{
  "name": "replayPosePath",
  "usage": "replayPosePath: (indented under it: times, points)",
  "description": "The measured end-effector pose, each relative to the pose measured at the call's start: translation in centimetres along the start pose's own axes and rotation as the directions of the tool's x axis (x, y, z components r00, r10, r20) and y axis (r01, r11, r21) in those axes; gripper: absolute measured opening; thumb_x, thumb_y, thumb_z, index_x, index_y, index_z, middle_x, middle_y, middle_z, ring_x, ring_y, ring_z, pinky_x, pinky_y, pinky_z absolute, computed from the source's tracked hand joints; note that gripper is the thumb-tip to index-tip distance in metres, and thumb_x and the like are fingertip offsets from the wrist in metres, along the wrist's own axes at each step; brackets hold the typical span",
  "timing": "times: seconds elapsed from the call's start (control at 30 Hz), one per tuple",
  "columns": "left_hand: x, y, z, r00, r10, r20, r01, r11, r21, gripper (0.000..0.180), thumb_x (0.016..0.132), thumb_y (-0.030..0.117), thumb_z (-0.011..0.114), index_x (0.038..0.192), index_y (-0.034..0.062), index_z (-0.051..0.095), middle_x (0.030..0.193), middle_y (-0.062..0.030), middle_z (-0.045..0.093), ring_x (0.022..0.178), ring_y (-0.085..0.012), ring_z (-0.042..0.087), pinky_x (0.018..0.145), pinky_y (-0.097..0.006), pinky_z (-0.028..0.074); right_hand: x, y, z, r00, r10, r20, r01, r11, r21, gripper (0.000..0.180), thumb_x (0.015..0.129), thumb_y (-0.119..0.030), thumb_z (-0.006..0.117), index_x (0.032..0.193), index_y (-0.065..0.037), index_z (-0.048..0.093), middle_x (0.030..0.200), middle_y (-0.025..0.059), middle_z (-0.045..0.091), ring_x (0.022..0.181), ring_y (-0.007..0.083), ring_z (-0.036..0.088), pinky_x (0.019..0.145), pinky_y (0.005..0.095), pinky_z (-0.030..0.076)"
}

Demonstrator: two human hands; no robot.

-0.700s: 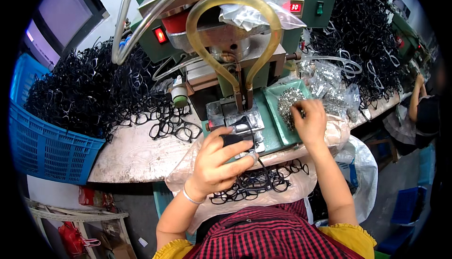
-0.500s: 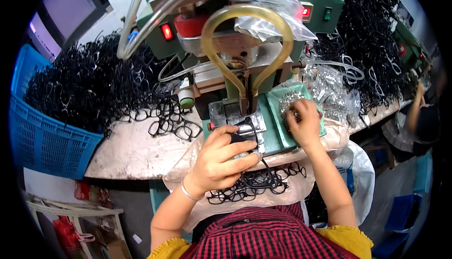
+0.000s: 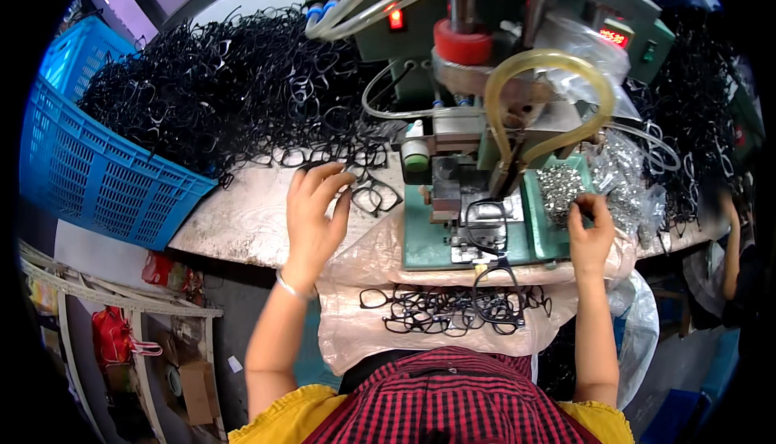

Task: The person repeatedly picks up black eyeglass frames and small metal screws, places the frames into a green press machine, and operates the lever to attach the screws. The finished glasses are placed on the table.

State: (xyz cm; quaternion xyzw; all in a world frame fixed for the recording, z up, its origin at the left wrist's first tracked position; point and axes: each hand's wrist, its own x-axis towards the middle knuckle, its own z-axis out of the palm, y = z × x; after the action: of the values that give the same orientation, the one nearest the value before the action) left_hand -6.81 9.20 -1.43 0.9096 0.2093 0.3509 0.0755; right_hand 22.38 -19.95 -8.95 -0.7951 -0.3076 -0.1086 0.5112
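My left hand [image 3: 318, 214] is off to the left over the tabletop, fingers apart and slightly bent, beside loose black eyeglass frames [image 3: 374, 195]. Nothing shows in it. At the near right edge of a green tray [image 3: 540, 226], my right hand [image 3: 592, 238] has its fingers pinched together. The tray contains many small shiny metal parts [image 3: 563, 189]; whatever the fingertips hold is too small to make out. Between my hands, one black eyeglass frame [image 3: 507, 244] rests across the metal fixture [image 3: 473, 252] of a green press, its near rim hanging over the front edge.
A yellowish tube loop [image 3: 550, 58] and a red collar [image 3: 462, 41] sit above the fixture. More eyeglass frames [image 3: 453, 315] lie on plastic sheeting before me. A big pile of frames [image 3: 234, 80] and a blue crate [image 3: 121, 177] stand left. Another person's arm [image 3: 732, 250] shows far right.
My left hand has left the eyeglass frame at the fixture and moved left to the loose frames. My right hand has shifted to the tray's near edge. The view has turned left.
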Motion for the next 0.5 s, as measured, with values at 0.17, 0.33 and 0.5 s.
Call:
replayPosePath:
  times: [0.17,0.33,0.5]
  points:
    - [-1.3,-8.9,9.5,0.970,0.088,0.229,-0.124,0.981,0.149,0.028,0.072,0.000,0.064,0.098,0.0075,0.072,0.129,-0.0174,0.059,0.108,-0.0361,0.055,0.093,-0.044,0.047,0.9,-2.3,3.5,0.999,-0.030,0.017,0.029,0.998,0.058,0.011,0.082,-0.004,0.070,0.093,-0.002,0.070,0.091,0.0123,0.069,0.087,0.0263,0.066,0.080,0.0332,0.051]
    - [1.7,-8.2,5.7,0.983,0.144,-0.115,-0.123,0.978,0.171,0.020,0.072,0.002,0.068,0.091,0.0078,0.069,0.114,-0.0110,0.068,0.095,-0.0326,0.062,0.083,-0.042,0.050,-0.4,-2.1,2.1,0.998,0.066,0.012,-0.067,0.994,0.090,0.011,0.082,-0.003,0.069,0.093,-0.002,0.070,0.093,0.0109,0.070,0.087,0.0242,0.066,0.081,0.0321,0.050]
    - [1.5,-16.6,5.8,0.901,-0.431,0.058,0.404,0.880,0.250,0.024,0.090,0.023,0.060,0.101,0.0040,0.069,0.094,-0.0205,0.069,0.089,-0.0408,0.063,0.076,-0.046,0.051,-0.4,-0.1,0.7,0.999,0.043,-0.028,-0.043,0.999,0.004,0.010,0.080,-0.002,0.069,0.090,-0.001,0.069,0.089,0.0111,0.069,0.086,0.0266,0.064,0.083,0.0338,0.049]
